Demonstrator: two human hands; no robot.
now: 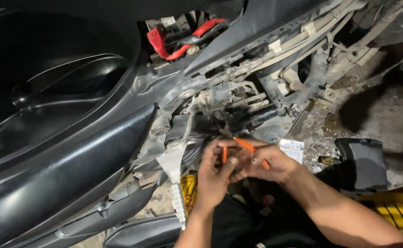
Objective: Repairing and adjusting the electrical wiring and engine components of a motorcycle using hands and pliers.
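Observation:
My right hand (265, 163) grips an orange-handled tool (245, 146), its tip pointing up-left into the exposed dusty frame parts (229, 108) of a scooter. My left hand (213, 177) is beside it, fingers pinched on a second orange piece (224, 155), thumb against the right hand. Both hands are low in the middle of the view, just under a dark opening in the bodywork. The tool's tip is hidden among the parts.
Black under-seat storage bin (49, 87) fills the left. Red cables (178, 41) sit at top centre. Grey side panel (63, 174) runs lower left. A black plastic part (362, 160) and a small white card (293, 149) lie on the stained concrete floor (385, 115) at right.

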